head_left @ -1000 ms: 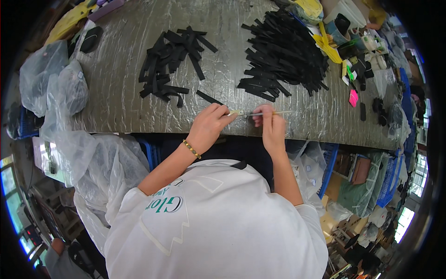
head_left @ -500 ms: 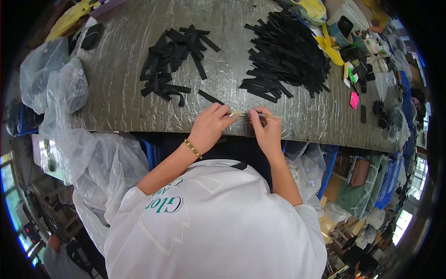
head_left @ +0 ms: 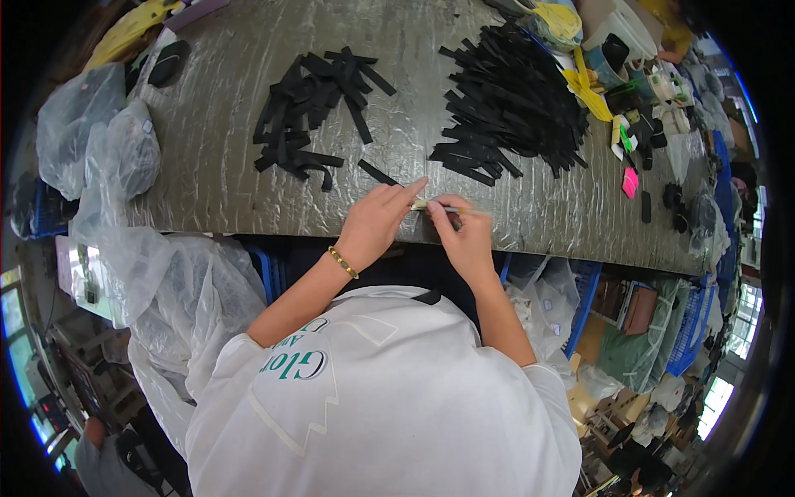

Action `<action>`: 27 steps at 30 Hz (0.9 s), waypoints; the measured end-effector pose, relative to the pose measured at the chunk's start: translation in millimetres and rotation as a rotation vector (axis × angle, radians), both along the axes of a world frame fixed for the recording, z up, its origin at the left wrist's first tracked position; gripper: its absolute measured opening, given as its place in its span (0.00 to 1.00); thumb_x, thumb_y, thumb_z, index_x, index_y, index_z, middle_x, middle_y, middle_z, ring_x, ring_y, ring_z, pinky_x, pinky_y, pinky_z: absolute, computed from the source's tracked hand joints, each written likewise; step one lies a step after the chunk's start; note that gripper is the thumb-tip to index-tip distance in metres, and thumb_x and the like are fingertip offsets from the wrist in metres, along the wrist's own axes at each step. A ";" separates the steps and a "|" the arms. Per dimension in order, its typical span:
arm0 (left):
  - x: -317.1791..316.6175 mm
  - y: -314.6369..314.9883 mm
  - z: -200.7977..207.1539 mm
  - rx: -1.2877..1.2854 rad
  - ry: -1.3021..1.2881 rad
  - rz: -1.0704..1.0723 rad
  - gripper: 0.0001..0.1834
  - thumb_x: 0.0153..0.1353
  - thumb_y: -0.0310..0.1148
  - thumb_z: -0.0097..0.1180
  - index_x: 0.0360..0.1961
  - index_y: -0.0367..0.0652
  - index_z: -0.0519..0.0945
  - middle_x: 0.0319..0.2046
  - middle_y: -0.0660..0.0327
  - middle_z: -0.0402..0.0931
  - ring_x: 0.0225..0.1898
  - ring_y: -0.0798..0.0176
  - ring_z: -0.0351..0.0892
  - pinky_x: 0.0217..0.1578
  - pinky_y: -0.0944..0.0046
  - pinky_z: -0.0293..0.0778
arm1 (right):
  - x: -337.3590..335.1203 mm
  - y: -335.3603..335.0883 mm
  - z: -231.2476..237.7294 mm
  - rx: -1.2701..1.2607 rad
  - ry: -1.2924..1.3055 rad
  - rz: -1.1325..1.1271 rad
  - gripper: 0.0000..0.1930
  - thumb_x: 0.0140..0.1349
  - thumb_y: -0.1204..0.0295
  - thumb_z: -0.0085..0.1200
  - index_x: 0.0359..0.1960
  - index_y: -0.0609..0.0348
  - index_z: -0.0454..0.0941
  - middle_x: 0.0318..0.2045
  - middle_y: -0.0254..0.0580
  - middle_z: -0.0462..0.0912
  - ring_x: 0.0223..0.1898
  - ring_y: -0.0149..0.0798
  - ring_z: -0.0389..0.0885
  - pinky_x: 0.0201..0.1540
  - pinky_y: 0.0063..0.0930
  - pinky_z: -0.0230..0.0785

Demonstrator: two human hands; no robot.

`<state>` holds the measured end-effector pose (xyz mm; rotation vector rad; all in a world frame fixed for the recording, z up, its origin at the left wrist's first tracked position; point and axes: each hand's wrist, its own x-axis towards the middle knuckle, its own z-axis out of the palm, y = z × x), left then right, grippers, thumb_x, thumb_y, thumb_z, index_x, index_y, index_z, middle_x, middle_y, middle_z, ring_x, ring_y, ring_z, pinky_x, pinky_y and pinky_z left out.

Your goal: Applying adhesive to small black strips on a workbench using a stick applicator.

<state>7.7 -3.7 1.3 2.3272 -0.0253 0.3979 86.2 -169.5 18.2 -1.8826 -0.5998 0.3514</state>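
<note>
Close to the table's near edge, my left hand pinches a small pale piece, its index finger stretched out above it. My right hand is closed round a thin tan stick-like tool, whose tip meets the pale piece. The fingers partly hide both, and the tool's exact kind cannot be made out. Just beyond my left fingers lies a single black strip. Farther off are a loose pile of black strips on the left and a bigger, denser heap of black strips on the right.
The worktable has a wrinkled, shiny covering. Clear plastic bags and a black object are at the left. On the right sit tubs, yellow strips, a pink tag and small black pieces.
My right hand has shifted slightly left, bringing the tool's tip onto the pale piece. My left index finger has straightened and lifted. The strip piles keep their arrangement.
</note>
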 end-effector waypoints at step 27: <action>-13.2 23.9 22.4 -0.081 -0.128 -0.036 0.11 0.58 0.25 0.62 0.43 0.41 0.80 0.43 0.56 0.80 0.45 0.50 0.78 0.46 0.56 0.75 | 23.3 -5.2 18.7 -0.174 -0.428 0.333 0.15 0.58 0.79 0.60 0.47 0.60 0.74 0.49 0.46 0.73 0.52 0.51 0.73 0.55 0.42 0.65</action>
